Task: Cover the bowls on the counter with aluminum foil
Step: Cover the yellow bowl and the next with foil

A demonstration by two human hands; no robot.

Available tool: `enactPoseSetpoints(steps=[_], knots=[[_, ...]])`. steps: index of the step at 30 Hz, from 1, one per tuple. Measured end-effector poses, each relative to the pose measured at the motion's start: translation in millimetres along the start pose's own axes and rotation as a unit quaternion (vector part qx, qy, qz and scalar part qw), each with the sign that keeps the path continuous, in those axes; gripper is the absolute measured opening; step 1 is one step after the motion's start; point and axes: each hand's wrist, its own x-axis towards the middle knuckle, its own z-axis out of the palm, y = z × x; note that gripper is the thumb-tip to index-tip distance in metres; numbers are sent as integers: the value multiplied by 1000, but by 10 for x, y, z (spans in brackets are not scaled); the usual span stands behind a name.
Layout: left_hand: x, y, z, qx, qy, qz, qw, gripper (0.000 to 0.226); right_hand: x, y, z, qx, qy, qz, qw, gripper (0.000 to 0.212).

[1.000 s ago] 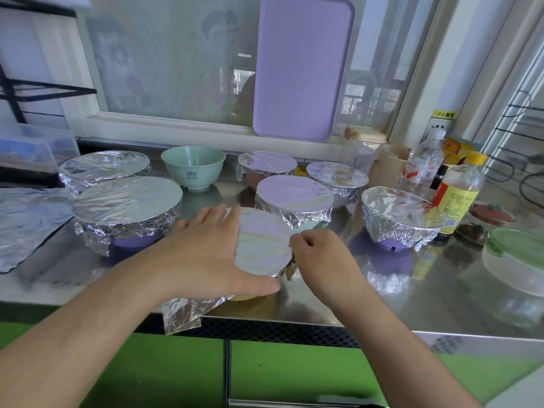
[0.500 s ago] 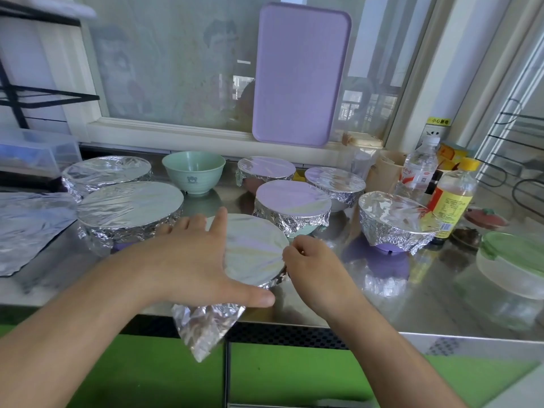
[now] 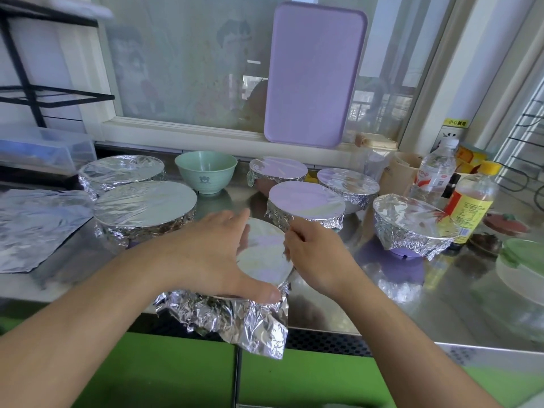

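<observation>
My left hand (image 3: 215, 254) lies spread flat on the foil-covered bowl (image 3: 265, 257) at the counter's (image 3: 368, 307) 6 o'clock edge; my right hand (image 3: 312, 254) pinches its 3 o'clock rim. Bare steel lies toward 4 o'clock. The loose foil flap (image 3: 247, 322) now overhangs farther than before.

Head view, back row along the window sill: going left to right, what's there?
Foil-covered bowl → uncovered green bowl → foil-covered bowl → foil-covered bowl → water bottle → yellow-capped bottle.
</observation>
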Motion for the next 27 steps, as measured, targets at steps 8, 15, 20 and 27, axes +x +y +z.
enactPoseSetpoints(steps=[8,15,20,27], knots=[[39,-63,76,7,11,6,1000,158,-201,0,-50,53,-16,32,998,40],[34,-60,79,10,7,5,1000,156,-249,-2,-204,170,-7,99,980,49],[33,-61,81,8,2,5,1000,157,-342,-61,-54,133,11,76,988,42],[43,-69,93,9,1,3,1000,157,-479,5,-21,169,0,123,978,47]])
